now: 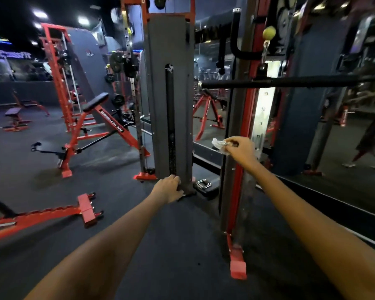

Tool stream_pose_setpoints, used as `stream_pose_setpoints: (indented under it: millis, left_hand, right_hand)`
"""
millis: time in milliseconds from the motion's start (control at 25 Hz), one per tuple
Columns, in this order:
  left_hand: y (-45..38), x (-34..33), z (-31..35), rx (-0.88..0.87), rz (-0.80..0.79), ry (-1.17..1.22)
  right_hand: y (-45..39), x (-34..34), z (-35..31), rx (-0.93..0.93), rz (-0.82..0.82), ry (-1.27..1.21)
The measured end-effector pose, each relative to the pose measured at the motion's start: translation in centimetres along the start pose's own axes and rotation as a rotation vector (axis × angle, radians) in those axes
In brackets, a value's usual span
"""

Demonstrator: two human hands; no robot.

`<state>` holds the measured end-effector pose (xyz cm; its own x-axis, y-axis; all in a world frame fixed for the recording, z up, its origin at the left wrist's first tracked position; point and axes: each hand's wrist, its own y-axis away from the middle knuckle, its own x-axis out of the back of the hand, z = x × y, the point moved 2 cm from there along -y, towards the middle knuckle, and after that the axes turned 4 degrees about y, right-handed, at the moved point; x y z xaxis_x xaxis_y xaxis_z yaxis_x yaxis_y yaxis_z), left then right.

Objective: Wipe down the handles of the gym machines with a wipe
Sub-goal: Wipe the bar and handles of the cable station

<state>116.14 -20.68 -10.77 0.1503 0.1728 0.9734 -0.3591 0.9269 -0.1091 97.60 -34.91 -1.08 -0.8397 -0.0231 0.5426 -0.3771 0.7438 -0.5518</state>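
My right hand (240, 148) pinches a crumpled white wipe (219, 145) in front of the red and grey upright of a cable machine (236, 180). A long black bar handle (268, 83) hangs level from a chain above that hand, well clear of the wipe. My left hand (168, 188) reaches forward with its fingers curled loosely, low against the grey weight-stack tower (169, 94). Whether it holds anything I cannot make out. A small metal stirrup handle (204, 184) lies on the floor beside the tower's foot.
A red incline bench (91, 126) stands at the left on the dark rubber floor. The red foot of another bench (85, 207) lies near my left arm. A mirror wall (333, 137) runs along the right. A yellow ball stopper (268, 32) sits on the cable above the bar.
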Motion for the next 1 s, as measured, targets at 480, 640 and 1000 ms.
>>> stream_pose_setpoints:
  millis: [480,640,1000]
  left_hand:
    - [-32.4,9.5,-3.2,-0.303,0.360,0.247]
    - [-41.5,14.3,-2.1,-0.397,0.612,0.428]
    - [-52.3,17.4,-1.3,-0.881,0.577,0.562]
  right_hand:
    - [-23.3,-2.7,0.1,0.289,0.319,0.328]
    - [-28.2,-3.3,0.4,0.430,0.450,0.538]
    - [-33.6,-8.3,1.8,0.319,0.539,0.869]
